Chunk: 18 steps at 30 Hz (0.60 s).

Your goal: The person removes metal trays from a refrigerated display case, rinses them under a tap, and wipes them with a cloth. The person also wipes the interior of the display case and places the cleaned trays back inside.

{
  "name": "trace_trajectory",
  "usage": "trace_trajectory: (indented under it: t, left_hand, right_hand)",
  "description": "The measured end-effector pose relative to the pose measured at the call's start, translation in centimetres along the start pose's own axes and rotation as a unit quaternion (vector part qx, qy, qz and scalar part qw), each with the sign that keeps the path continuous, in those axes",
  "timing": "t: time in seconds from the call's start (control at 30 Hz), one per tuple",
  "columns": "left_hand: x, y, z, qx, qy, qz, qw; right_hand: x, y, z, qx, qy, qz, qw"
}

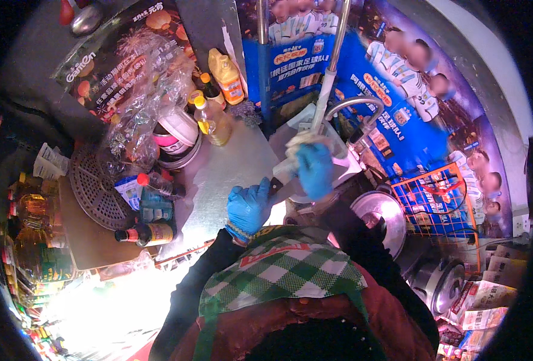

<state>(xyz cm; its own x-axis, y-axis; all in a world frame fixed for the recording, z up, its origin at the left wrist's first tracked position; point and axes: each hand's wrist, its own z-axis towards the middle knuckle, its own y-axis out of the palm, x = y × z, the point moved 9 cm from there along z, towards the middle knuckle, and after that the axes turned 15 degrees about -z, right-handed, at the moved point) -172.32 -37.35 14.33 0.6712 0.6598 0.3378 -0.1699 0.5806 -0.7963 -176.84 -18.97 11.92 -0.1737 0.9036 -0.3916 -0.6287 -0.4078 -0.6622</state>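
My left hand (248,206), in a blue glove, grips the dark handle (274,186) of what looks like a kitchen knife. Its flat metal blade (289,190) points toward the sink and is partly covered. My right hand (315,172), gloved in blue too and blurred, holds a pale, crumpled cloth (303,141) at the blade. Whether the cloth touches the metal cannot be made out. Both hands are in front of my green checked apron (271,275), at the near side of a light sink (353,166) with a curved metal faucet (361,101).
Left of the hands is a metal worktop (221,180). On it stand an oil bottle (212,124), a yellow jug (228,79) and stacked bowls (178,131). A dark sauce bottle (147,234) lies nearer. To the right are a metal pot (395,221) and an orange wire rack (438,198).
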Motion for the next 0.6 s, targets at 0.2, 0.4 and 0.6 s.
trace_trajectory:
  t: [0.2,0.4,0.6]
  left_hand:
    - [-0.5,-2.4,-0.6,0.064,-0.028,-0.003,0.998]
    - [0.3,-2.5,0.9,0.068,-0.063,-0.164,0.982]
    - [-0.5,0.6,0.7,0.005,-0.215,-0.598,0.772]
  right_hand:
    - [16.3,1.2,-2.5,0.071,0.347,0.311,0.882]
    - [5.3,8.6,-6.4,-0.195,0.373,0.805,0.417]
    - [2.2,8.2,-6.2,-0.286,0.169,0.597,0.730]
